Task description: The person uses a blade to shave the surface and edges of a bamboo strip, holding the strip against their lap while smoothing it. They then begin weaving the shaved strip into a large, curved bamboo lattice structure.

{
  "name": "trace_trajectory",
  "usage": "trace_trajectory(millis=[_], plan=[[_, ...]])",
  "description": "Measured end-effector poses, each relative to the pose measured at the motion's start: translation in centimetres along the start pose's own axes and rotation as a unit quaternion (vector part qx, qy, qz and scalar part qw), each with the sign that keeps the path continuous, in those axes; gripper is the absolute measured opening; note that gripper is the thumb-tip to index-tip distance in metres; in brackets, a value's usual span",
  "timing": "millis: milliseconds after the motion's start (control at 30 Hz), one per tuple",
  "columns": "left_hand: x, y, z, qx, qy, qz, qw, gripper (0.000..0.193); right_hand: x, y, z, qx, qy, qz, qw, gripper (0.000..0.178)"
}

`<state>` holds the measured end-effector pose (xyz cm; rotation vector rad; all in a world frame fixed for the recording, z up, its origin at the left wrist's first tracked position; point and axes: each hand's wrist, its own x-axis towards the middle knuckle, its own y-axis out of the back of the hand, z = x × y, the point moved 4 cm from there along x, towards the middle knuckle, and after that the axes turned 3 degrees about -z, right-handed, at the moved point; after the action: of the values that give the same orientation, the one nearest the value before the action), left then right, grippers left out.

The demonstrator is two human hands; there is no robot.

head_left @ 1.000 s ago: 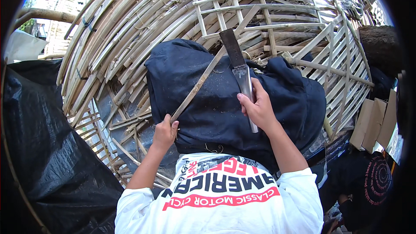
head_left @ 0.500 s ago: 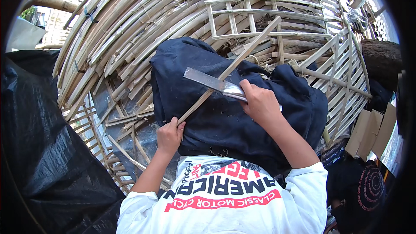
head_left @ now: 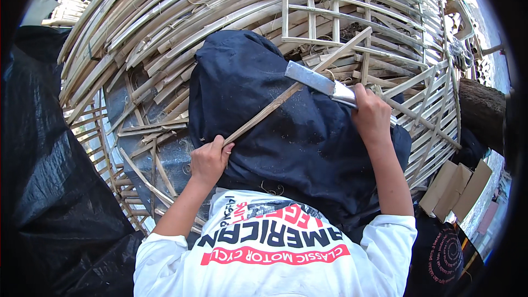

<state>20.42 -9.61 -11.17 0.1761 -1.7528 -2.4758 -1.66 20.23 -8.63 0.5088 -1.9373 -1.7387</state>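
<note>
My left hand [head_left: 210, 160] is closed round the near end of a split bamboo strip [head_left: 263, 112]. The strip slants up and away to the right, over a dark cloth [head_left: 236, 82] draped across my lap. In my right hand [head_left: 374, 114] is a knife [head_left: 313, 78] with a wide, blunt-ended metal blade and a shiny metal part by the grip. Its blade lies across the strip, towards the strip's far end. My right fingers wrap the handle, hiding most of it. Pale shavings and dust speckle the cloth.
Long bamboo strips [head_left: 159, 27] lie piled beyond the cloth. A bamboo lattice [head_left: 352, 14] rests on them, with more slatwork [head_left: 423, 115] at the right. Black plastic sheeting [head_left: 55, 165] hangs at the left. A cardboard box [head_left: 454, 190] and a log [head_left: 481, 113] are at the right.
My right hand has pushed the knife along the strip, away and to the right. My left hand keeps its hold on the near end. The whole view has shifted slightly.
</note>
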Motion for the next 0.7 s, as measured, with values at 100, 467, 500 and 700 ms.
trace_trajectory(millis=[100, 467, 500, 700], plan=[[-0.1, 0.1, -0.2, -0.004, 0.001, -0.002, 1.000, 0.031, 0.3, 0.5, 4.1, 0.017, -0.156, -0.014, 0.987, 0.017], [-0.5, -0.1, 0.0, -0.024, 0.006, 0.031, 0.999, 0.030, -3.2, 4.5, 0.7, 0.247, -0.160, 0.052, 0.954, 0.037], [-0.5, -0.2, 0.2, -0.022, 0.001, 0.027, 0.999, 0.030, -3.2, 3.8, -0.8, 0.283, -0.125, 0.034, 0.950, 0.038], [-0.5, -0.1, 0.2, -0.058, 0.018, 0.026, 0.998, 0.035, -2.4, -0.3, -4.7, 0.240, -0.022, -0.035, 0.970, 0.046]])
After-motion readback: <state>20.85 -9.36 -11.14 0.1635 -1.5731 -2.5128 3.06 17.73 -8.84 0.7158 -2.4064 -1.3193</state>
